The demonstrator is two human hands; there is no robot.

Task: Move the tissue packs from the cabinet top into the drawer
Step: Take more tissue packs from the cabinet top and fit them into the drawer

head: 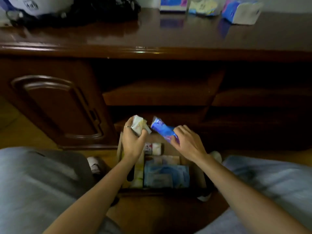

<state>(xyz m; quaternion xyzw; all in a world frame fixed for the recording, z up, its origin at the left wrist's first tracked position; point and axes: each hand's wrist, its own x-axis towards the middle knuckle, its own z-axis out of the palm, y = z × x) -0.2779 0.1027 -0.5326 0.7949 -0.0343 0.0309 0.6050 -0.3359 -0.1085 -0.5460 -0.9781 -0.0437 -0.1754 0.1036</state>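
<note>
Blue plastic wraps the tissue pack (pixel 163 130) that the right hand (pixel 189 142) has its grip closed around at the near end; the pack's long axis runs up and to the left, away from the wrist, with its far end free. The left hand (pixel 133 142) has its grip closed on a pale yellow-and-white tissue pack (pixel 141 126), which stands nearly upright above the fingers. Both packs hang over the far end of the open drawer (pixel 201 174), just beside each other but apart, so the coming move looks like a short lowering straight down.

The drawer already holds several packs: a wide light-blue pack (pixel 166 175) at the near end, a yellowish pack (pixel 139 173) on edge along the left wall, and a small white pack with red print (pixel 152 147) near the left hand. Bare drawer floor shows at the far right, under the blue pack.

Three more packs remain at the back of the dark wooden cabinet top (pixel 152 36), well apart from both hands: a blue-and-white pack (pixel 173 5), a crumpled yellow pack (pixel 203 6) and a blue-and-white pack (pixel 241 11) on the right.
</note>
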